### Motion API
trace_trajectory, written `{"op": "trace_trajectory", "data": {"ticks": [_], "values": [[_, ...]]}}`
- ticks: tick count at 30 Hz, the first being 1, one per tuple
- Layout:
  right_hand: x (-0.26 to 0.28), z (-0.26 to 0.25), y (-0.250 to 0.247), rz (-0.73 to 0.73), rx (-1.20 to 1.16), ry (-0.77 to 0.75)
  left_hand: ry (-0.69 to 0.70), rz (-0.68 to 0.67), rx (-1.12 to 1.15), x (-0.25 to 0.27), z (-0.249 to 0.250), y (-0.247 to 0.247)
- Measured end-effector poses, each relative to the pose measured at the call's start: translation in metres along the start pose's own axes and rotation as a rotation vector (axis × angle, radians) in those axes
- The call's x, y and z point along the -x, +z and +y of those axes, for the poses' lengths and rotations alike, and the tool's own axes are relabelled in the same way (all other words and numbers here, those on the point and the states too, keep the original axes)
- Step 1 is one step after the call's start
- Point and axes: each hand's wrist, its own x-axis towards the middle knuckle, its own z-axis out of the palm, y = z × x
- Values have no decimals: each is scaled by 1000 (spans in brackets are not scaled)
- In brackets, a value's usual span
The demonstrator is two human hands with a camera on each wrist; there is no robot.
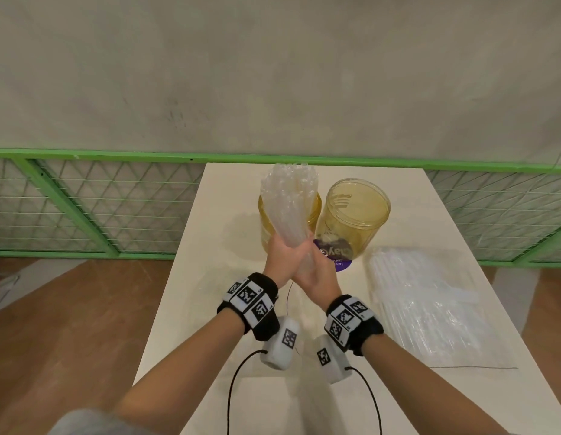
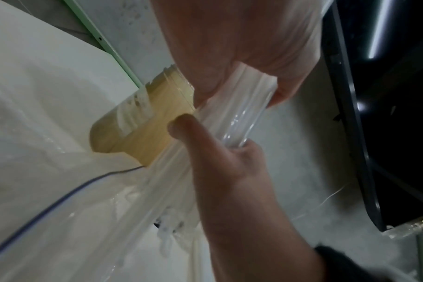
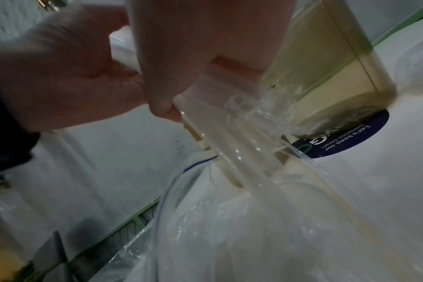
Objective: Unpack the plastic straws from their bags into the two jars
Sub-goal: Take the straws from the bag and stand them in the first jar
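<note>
Nearest to the person, the left hand (image 1: pixel 280 259) and the right hand (image 1: pixel 317 274) were pressed together above the table (image 1: pixel 185 277). The fingers of both hands were curled around the lower end of a bundle of clear straws (image 1: pixel 288 202), which stood upright and a little tilted. Around the bundle hung a transparent bag (image 2: pixel 61 219) with a blue line at its opening.

To the right, a second bag of straws (image 1: pixel 430 302) lay flat on the table.

Behind the hands stood two yellow jars side by side, the left jar (image 1: pixel 266 227) behind the bundle, the right jar (image 1: pixel 354 215) open at the top.
</note>
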Motion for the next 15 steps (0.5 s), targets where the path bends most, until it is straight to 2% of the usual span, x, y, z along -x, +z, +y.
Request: {"op": "trace_trajectory", "data": {"ticks": [2, 5, 7, 10, 12, 14, 15], "values": [[6, 3, -3, -86, -5, 11, -43, 42, -23, 2, -4, 0], [8, 6, -16, -212, 69, -15, 101, 27, -70, 8, -10, -6], [4, -1, -25, -197, 65, -96, 134, 38, -108, 11, -17, -10], [-3, -27, -29, -106, -17, -262, 81, 27, -160, 19, -28, -4], [-8, -46, -23, -57, -24, -346, 97, -9, -204, 25, -24, 0], [-14, -57, -12, -30, 9, -377, 161, -21, -352, 28, -18, 1], [-16, -60, -7, -25, 19, -373, 156, 6, -345, 27, -17, 8]]}}
